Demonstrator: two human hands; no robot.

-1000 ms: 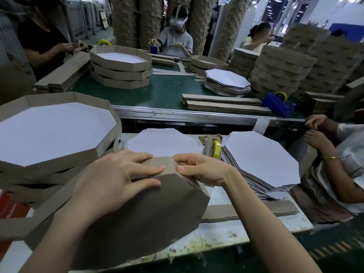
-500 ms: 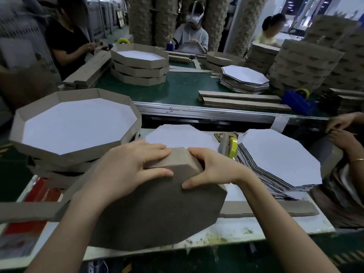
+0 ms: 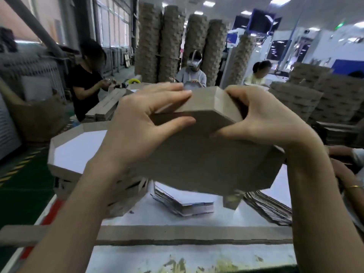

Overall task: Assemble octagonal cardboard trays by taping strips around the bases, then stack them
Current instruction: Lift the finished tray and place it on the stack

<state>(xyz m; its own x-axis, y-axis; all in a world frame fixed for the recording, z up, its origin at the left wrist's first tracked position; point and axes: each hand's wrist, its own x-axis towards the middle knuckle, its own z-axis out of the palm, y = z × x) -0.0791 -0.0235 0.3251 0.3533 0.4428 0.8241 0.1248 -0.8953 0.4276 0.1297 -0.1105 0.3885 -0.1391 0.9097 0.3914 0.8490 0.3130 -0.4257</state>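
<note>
I hold a brown octagonal cardboard tray up in front of me, its underside facing the camera and its top edge tilted away. My left hand grips the upper left rim, fingers over the side strip and thumb on the base. My right hand grips the upper right corner, fingers curled over the rim. A loose end of strip hangs below the tray. A stack of finished trays with a white inside sits to the left. White octagonal bases lie stacked on the table under the tray.
A long cardboard strip lies across the white table near me. A second pile of bases sits at right, beside another person's arm. Other workers and tall cardboard stacks stand beyond.
Both hands have lifted the tray off the table and tilted it up toward the camera. The view has swung upward, so the table now sits low in the frame.
</note>
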